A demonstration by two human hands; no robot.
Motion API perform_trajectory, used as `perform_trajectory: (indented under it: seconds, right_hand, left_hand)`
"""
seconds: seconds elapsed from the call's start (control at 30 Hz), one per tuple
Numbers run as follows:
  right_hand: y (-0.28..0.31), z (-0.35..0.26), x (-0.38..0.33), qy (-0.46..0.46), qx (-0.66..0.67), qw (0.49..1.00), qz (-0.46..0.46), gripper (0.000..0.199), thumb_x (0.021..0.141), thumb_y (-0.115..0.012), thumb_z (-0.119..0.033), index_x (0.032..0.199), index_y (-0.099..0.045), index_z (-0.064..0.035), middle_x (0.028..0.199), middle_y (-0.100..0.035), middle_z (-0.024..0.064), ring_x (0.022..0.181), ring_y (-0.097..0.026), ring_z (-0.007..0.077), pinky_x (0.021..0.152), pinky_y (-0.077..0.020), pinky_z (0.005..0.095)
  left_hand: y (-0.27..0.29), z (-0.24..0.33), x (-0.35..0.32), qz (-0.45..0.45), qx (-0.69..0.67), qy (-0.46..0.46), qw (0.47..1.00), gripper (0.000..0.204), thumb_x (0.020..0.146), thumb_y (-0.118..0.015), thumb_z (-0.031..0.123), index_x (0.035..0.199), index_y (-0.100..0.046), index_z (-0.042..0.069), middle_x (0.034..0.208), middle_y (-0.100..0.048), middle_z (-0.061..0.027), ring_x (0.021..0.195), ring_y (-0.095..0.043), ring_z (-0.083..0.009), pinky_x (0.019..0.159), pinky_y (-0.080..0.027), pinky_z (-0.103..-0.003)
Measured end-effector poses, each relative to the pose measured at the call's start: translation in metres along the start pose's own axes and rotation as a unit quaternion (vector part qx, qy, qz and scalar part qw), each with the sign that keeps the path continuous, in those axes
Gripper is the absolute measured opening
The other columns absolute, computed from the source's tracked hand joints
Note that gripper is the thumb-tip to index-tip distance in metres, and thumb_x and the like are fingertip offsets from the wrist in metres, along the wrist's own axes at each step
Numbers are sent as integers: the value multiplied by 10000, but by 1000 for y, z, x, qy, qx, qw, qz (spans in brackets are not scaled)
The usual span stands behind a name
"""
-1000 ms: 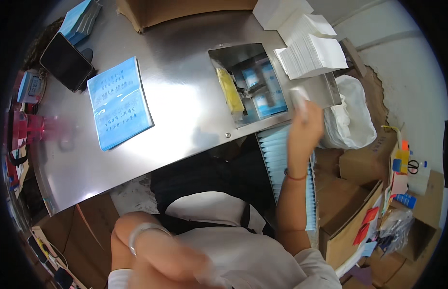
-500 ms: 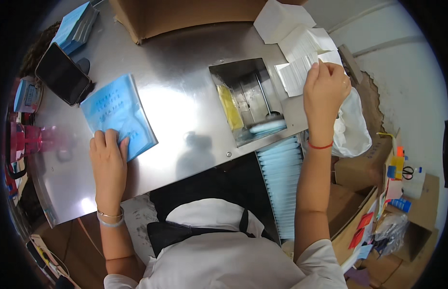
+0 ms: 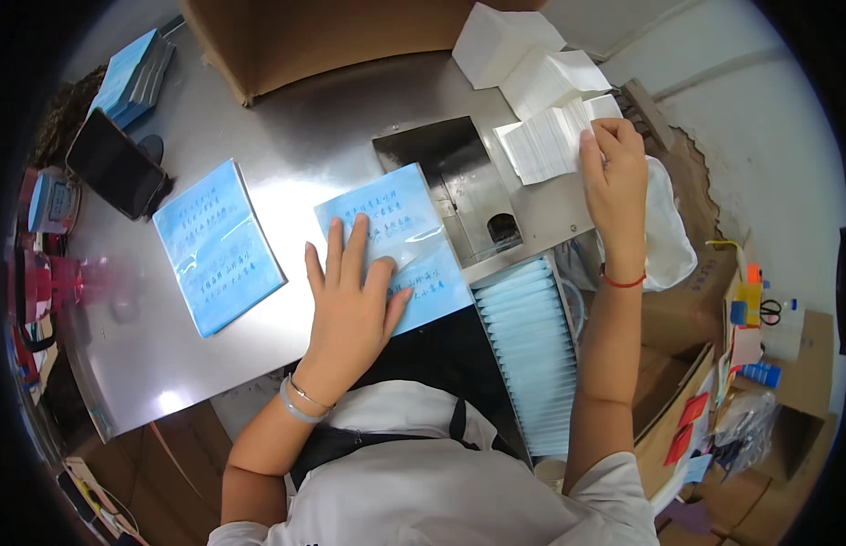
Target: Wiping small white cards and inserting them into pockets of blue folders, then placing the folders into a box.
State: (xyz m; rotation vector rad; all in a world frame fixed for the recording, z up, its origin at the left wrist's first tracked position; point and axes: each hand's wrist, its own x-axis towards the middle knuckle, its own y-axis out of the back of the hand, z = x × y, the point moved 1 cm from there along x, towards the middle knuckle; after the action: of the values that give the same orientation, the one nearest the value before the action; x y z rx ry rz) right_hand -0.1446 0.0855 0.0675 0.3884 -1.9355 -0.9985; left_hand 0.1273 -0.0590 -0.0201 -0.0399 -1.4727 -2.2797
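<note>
Fingers of the left hand spread flat atop the blue packet, right hand pinching the white sheets.

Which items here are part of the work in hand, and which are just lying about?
In use: left hand flat on a blue packet; right hand at the white sheet stack; metal machine.

Lying about: second blue packet, dark phone, cardboard box, white bag.

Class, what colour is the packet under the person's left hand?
Light blue packet under the left hand, seen in the head view.
</note>
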Motion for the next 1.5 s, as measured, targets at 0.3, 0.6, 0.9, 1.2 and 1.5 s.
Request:
perform_trajectory:
  seconds: [0.3,0.6,0.9,1.2,1.5]
  right_hand:
    - [3,7,-7,-35,23,999,32,241,832,-655,-108,1019,-704,36,1013,-654,125,935,-585,312,844,-464,405]
    - [-32,-151,-120,287,121,936,-161,276,818,-637,-142,1080,-700,-84,1143,-657,110,1024,-640,272,974,-487,536]
    - [-36,-82,-50,151,42,988,4,240,787,-573,23,983,-707,-14,991,-687,128,942,-642,302,968,-457,452]
    - [-14,-25,-8,9,-125,992,-7,236,862,-625,-93,1039,-701,43,1047,-631,182,936,-578,345,868,-454,441]
    - [9,-4,2,17,21,999,-47,271,830,-660,-143,1027,-701,39,984,-647,157,908,-588,348,840,-464,435]
  left_hand:
    - [3,10,-1,66,-13,16,998,321,811,-729,241,1052,-611,64,1519,-302,-297,1387,-263,-531,1093,-233,-646]
    - [26,-19,2,-5,82,-17,996,493,690,-763,187,1145,-620,66,1407,-469,-185,1212,-464,-387,967,-359,-469]
    - [18,5,1,16,22,-8,1000,317,744,-734,93,1037,-659,186,1493,-395,-197,1388,-319,-481,1095,-256,-644]
    - [24,-2,44,-31,164,-34,985,507,758,-767,453,1113,-602,131,1412,-449,-206,1177,-462,-322,929,-364,-469]
    - [26,6,19,-66,75,-12,995,446,733,-763,327,1081,-604,98,1333,-527,-215,880,-565,-269,725,-429,-403]
